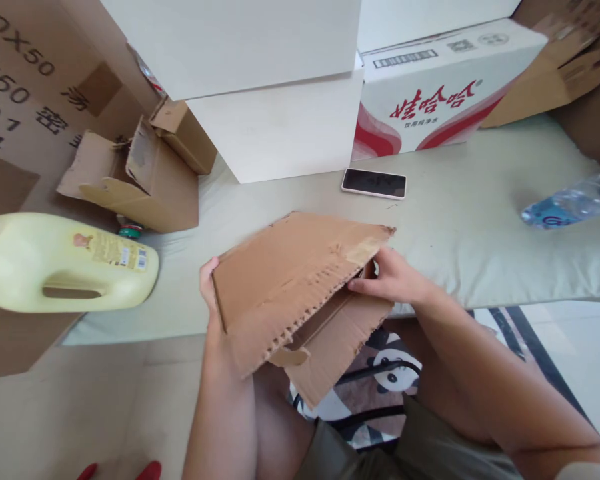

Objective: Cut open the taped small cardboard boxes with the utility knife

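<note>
Currently, we hold the cardboard box [300,263] at the near edge of the counter [460,200]. Our left hand [209,283] curls round its left side; our right hand [393,275], partly hidden, grips its right corner. Its long axis runs diagonally, near-left to far-right; the open end points towards us and rightward.

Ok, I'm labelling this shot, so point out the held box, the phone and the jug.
Held box [300,270]: head view, on its upper panel.
Phone [374,183]: head view, on its dark screen.
Jug [70,261]: head view, body above the handle opening.
</note>
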The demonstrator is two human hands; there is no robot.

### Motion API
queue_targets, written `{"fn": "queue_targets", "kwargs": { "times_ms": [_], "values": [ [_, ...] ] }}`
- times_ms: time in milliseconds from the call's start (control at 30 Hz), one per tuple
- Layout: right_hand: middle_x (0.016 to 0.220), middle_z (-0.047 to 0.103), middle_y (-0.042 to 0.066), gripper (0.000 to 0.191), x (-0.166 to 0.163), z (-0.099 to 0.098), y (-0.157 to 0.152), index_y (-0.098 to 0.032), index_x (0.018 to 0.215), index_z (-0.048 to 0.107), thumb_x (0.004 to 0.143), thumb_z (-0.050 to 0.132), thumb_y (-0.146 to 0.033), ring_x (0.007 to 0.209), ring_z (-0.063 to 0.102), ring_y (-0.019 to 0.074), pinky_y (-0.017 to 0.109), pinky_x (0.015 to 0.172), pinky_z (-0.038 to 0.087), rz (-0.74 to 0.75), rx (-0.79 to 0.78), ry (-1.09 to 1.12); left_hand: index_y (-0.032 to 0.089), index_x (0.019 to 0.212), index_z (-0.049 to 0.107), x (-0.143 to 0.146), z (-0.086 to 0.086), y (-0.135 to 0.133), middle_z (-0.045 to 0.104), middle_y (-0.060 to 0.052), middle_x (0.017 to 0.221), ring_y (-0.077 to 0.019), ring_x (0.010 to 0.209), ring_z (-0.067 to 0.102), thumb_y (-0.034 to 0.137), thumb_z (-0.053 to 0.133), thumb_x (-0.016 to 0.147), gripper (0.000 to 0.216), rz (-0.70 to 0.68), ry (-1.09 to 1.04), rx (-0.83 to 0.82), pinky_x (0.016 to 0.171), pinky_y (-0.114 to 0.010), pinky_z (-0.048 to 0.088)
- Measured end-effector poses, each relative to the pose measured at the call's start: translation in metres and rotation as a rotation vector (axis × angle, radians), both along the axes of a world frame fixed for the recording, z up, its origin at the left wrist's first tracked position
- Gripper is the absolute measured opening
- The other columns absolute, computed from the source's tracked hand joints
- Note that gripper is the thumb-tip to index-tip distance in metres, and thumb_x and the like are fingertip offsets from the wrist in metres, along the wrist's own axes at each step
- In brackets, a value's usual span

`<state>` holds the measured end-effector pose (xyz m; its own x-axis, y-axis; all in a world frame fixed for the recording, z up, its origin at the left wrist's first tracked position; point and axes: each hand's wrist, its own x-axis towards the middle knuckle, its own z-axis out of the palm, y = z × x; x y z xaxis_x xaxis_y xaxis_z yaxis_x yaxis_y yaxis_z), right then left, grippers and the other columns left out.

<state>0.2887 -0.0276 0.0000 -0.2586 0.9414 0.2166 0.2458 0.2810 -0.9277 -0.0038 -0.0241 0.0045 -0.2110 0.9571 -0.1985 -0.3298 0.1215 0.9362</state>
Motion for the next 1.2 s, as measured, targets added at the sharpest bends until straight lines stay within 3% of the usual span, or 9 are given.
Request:
{"fn": "queue_targets", "kwargs": {
  "times_ms": [100, 267, 400, 500, 600, 733, 933, 1100, 1200],
  "values": [
    [0.111, 0.076, 0.01, 0.044, -0.006, -0.002, -0.001, -0.026, 0.114, 0.071, 0.084, 0.072, -0.058, 0.113, 0.07, 0.0328, 0.057, 0.104, 0.055, 0.01, 0.039, -0.006, 0.023, 0.085, 0.064, 0.003, 0.01, 0.017, 0.072, 0.0, 0.072, -0.0202, 0.062, 0.068, 0.068, 0.052, 0.077, 0.047, 0.013, -0.114, -0.172, 0.057, -0.033, 0.054],
    [0.108, 0.075, 0.01, 0.034, -0.018, -0.014, -0.002, -0.028, 0.107, 0.071, 0.083, 0.076, -0.052, 0.116, 0.068, 0.0326, 0.057, 0.11, 0.051, -0.185, 0.117, 0.049, 0.023, 0.086, 0.057, 0.007, 0.0, 0.032, 0.067, 0.003, 0.073, -0.016, 0.068, 0.066, 0.054, 0.053, 0.083, 0.031, 0.273, -0.034, 0.001, 0.065, -0.027, 0.051],
    [0.117, 0.072, 0.01, 0.031, -0.026, -0.02, -0.001, -0.024, 0.112, 0.067, 0.095, 0.06, -0.049, 0.119, 0.066, 0.0308, 0.056, 0.106, 0.053, -0.43, 0.02, 0.16, 0.026, 0.113, 0.061, 0.002, -0.016, 0.032, 0.071, -0.004, 0.111, -0.0181, 0.109, 0.067, 0.055, 0.048, 0.095, 0.036, 0.345, 0.3, 0.119, 0.095, -0.03, 0.05],
    [0.112, 0.072, 0.008, 0.029, -0.031, -0.026, 0.003, -0.025, 0.11, 0.064, 0.094, 0.059, -0.049, 0.109, 0.069, 0.0286, 0.048, 0.09, 0.06, -0.544, -0.076, 0.344, 0.025, 0.126, 0.06, 0.0, -0.02, 0.025, 0.059, -0.009, 0.141, -0.0206, 0.138, 0.052, 0.059, 0.044, 0.099, 0.047, 0.335, 0.59, 0.177, 0.118, -0.035, 0.036],
    [0.107, 0.072, 0.005, 0.03, -0.032, -0.035, 0.009, -0.029, 0.113, 0.06, 0.09, 0.063, -0.047, 0.099, 0.071, 0.0262, 0.041, 0.075, 0.062, -0.66, -0.138, 0.538, 0.023, 0.131, 0.061, 0.001, -0.02, 0.019, 0.056, -0.012, 0.144, -0.024, 0.142, 0.047, 0.062, 0.047, 0.097, 0.054, 0.235, 0.738, 0.252, 0.125, -0.039, 0.028],
    [0.1, 0.072, 0.002, 0.028, -0.025, -0.047, 0.015, -0.031, 0.113, 0.057, 0.088, 0.062, -0.042, 0.094, 0.072, 0.0253, 0.037, 0.068, 0.061, -0.73, -0.123, 0.593, 0.025, 0.12, 0.069, 0.007, -0.024, 0.012, 0.053, -0.014, 0.142, -0.0314, 0.145, 0.044, 0.069, 0.059, 0.086, 0.056, -0.059, 0.848, 0.316, 0.125, -0.049, 0.03],
    [0.103, 0.073, 0.008, 0.041, -0.002, -0.042, 0.019, -0.026, 0.105, 0.065, 0.089, 0.045, -0.058, 0.102, 0.072, 0.0316, 0.046, 0.075, 0.061, -0.527, -0.149, 0.636, 0.029, 0.136, 0.064, 0.007, -0.032, 0.012, 0.026, -0.017, 0.166, -0.0465, 0.157, 0.019, 0.059, 0.08, 0.073, 0.072, -0.334, 1.096, -0.109, 0.125, -0.064, 0.021],
    [0.091, 0.074, 0.011, 0.075, 0.044, -0.019, 0.023, -0.022, 0.102, 0.07, 0.088, 0.029, -0.082, 0.098, 0.073, 0.035, 0.052, 0.078, 0.06, -0.401, -0.199, 0.458, 0.029, 0.146, 0.058, -0.005, -0.033, 0.019, 0.027, -0.019, 0.168, -0.0442, 0.157, 0.023, 0.05, 0.083, 0.072, 0.081, -0.435, 1.206, -0.106, 0.126, -0.061, 0.024],
    [0.079, 0.075, 0.009, 0.06, 0.064, -0.007, 0.022, -0.02, 0.089, 0.072, 0.081, 0.056, -0.078, 0.075, 0.073, 0.029, 0.043, 0.062, 0.059, -0.356, -0.425, 0.37, 0.029, 0.145, 0.059, -0.012, -0.032, 0.022, 0.027, -0.017, 0.169, -0.0424, 0.157, 0.026, 0.046, 0.082, 0.073, 0.078, -0.503, 1.219, -0.056, 0.125, -0.06, 0.026]
  ]
}}
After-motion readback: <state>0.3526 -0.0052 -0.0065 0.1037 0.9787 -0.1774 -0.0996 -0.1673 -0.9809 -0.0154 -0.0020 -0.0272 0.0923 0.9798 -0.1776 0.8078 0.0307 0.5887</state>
